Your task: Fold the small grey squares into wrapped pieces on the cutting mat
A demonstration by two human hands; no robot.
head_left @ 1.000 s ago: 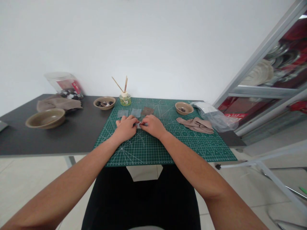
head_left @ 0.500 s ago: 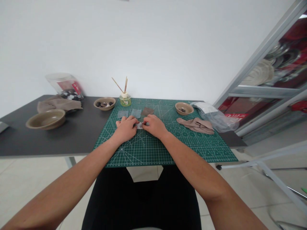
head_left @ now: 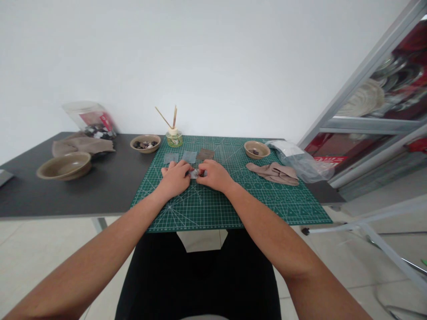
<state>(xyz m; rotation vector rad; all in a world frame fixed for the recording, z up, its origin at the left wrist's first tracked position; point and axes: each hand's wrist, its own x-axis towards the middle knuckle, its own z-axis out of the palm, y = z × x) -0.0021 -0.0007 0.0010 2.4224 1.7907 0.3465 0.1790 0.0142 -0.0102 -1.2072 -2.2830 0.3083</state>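
Observation:
Over the green cutting mat [head_left: 213, 209], my left hand [head_left: 174, 179] and my right hand [head_left: 216, 175] meet with bent, closed fingers. Between their fingertips is a small light-grey piece [head_left: 194, 174], pinched from both sides; it looks like thin, soft material. Something dark shows at the right fingertips, too small to name. Just beyond the hands lie two grey-blue squares [head_left: 190, 157] and a brown square [head_left: 205, 154], flat on the mat in a row.
A bowl of dark and light stones [head_left: 145, 144] stands beside a reed diffuser [head_left: 174, 138]. Right of the hands are a bowl with a few dark pieces [head_left: 256, 150], a brown cloth [head_left: 273, 173] and a plastic bag [head_left: 302, 162]. Left are another bowl [head_left: 64, 166], cloth [head_left: 83, 145] and a jar [head_left: 90, 118].
My right fingers have shifted slightly at the grey piece, and more of the dark bit shows there. My left hand stays almost still.

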